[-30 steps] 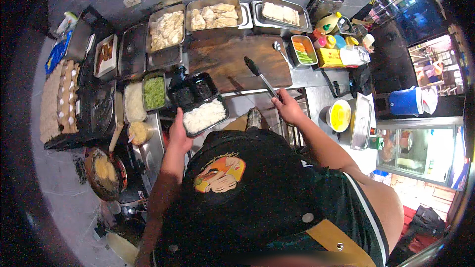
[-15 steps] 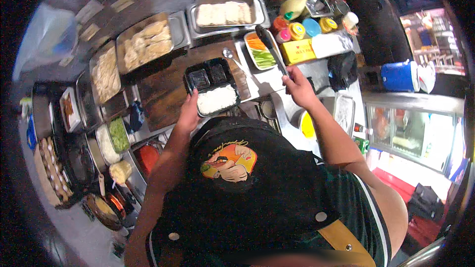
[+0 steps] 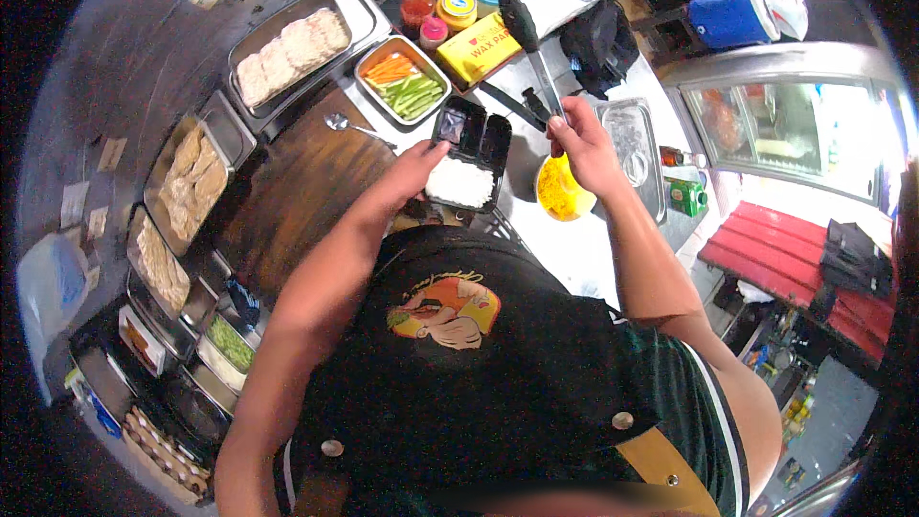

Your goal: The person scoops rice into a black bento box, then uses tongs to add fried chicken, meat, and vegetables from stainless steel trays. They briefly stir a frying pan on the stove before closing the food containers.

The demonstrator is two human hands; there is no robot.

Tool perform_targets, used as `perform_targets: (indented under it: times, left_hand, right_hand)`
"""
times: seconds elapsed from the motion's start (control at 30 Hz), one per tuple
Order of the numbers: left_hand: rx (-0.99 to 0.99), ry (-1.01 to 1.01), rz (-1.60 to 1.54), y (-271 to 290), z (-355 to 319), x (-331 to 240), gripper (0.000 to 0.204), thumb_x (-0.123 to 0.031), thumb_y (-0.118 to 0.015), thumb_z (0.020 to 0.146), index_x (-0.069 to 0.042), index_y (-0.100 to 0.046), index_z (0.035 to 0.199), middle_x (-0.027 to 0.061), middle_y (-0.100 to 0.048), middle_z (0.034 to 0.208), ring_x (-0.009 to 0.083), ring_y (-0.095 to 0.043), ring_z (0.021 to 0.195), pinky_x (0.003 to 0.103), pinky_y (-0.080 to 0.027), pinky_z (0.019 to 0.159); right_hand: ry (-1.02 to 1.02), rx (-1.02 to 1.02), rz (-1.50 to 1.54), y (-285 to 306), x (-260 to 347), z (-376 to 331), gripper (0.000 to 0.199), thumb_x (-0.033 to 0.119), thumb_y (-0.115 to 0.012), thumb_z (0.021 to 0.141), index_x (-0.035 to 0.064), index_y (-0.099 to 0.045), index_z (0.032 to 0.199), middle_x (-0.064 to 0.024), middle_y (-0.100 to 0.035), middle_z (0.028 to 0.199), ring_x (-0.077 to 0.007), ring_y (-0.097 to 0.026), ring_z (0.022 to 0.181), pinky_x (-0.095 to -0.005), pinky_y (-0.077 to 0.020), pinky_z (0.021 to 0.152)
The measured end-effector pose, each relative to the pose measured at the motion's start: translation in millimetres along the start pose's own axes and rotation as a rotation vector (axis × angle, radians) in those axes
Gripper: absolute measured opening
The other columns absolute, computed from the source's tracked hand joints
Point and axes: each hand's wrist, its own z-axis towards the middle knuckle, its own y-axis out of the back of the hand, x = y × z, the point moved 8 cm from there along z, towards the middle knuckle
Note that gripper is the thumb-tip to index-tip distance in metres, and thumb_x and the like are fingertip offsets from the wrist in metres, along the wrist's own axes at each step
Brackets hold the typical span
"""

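My left hand (image 3: pixel 421 170) is closed on the near-left edge of a black divided takeaway container (image 3: pixel 494 141), thumb over the rim. White rice (image 3: pixel 459 184) fills its large compartment; a small clear packet seems to lie in one of the smaller two. My right hand (image 3: pixel 586 142) grips metal tongs (image 3: pixel 548 77) with black tips, which point up and away over the counter. Below that hand stands a bowl of yellow shredded food (image 3: pixel 553 188). Beyond the container, a tray holds orange carrot sticks (image 3: pixel 391 70) beside green vegetable sticks (image 3: pixel 410 96).
Metal pans of pale coated pieces (image 3: pixel 292 57) line the back and left. A spoon (image 3: pixel 347 123) lies on the brown board (image 3: pixel 297 168). Jars, bottles and a yellow box (image 3: pixel 479 48) crowd the far side. Right are a metal tray (image 3: pixel 656 187) and a glass-fronted fridge (image 3: pixel 766 134).
My view has swung to the right. The container has moved right with my left hand, off the brown board toward the bowl. Both hands keep their grips.
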Motion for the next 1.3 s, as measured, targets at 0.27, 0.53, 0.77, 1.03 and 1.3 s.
perform_targets:
  times: [0.27,0.53,0.77,1.03,1.3]
  left_hand:
    - [0.015,-0.057,0.095,-39,66,-19,0.065,-0.059,-0.066,0.1,-0.006,-0.068,0.137,0.0114,-0.076,0.122,0.022,-0.07,0.107,0.038,-0.056,0.09]
    - [-0.19,-0.137,-0.43,74,-63,4,0.036,-0.035,-0.061,0.108,-0.003,-0.063,0.126,0.0126,-0.072,0.113,0.0268,-0.074,0.108,0.039,-0.06,0.091]
    - [-0.852,-0.288,-1.117,256,-242,56,0.05,-0.031,-0.05,0.112,-0.003,-0.037,0.151,0.0242,-0.058,0.143,0.0418,-0.063,0.128,0.052,-0.057,0.103]
    - [-1.008,-0.38,-1.342,316,-260,89,0.052,-0.028,-0.047,0.111,0.004,-0.034,0.15,0.0327,-0.049,0.145,0.0494,-0.063,0.127,0.058,-0.056,0.106]
    - [-1.068,-0.354,-1.119,312,-277,106,0.053,-0.029,-0.054,0.108,0.008,-0.046,0.144,0.0275,-0.062,0.132,0.042,-0.067,0.122,0.053,-0.059,0.103]
  right_hand:
    - [-0.014,-0.053,0.096,13,-26,-51,0.024,0.015,-0.056,0.111,0.0048,-0.052,0.132,-0.0027,-0.06,0.093,-0.0115,-0.06,0.079,-0.0286,-0.0508,0.073]
    - [0.012,0.157,0.087,-58,-15,8,0.017,0.005,-0.057,0.104,0.0081,-0.049,0.119,-0.0021,-0.057,0.092,-0.0102,-0.057,0.071,-0.0271,-0.0479,0.065]
    - [0.175,0.152,0.013,-180,67,131,0.015,0.019,-0.066,0.102,0.0078,-0.056,0.105,0.0023,-0.052,0.071,-0.0094,-0.049,0.054,-0.0295,-0.0395,0.047]
    - [0.163,-0.003,0.097,-260,60,231,0.019,0.02,-0.068,0.1,0.0052,-0.063,0.111,-0.009,-0.074,0.087,-0.0153,-0.067,0.066,-0.0301,-0.0495,0.054]
    - [0.204,-0.042,-0.028,-265,38,262,0.021,0.016,-0.065,0.094,0.0008,-0.066,0.108,-0.0086,-0.072,0.088,-0.0171,-0.067,0.07,-0.0355,-0.0521,0.061]
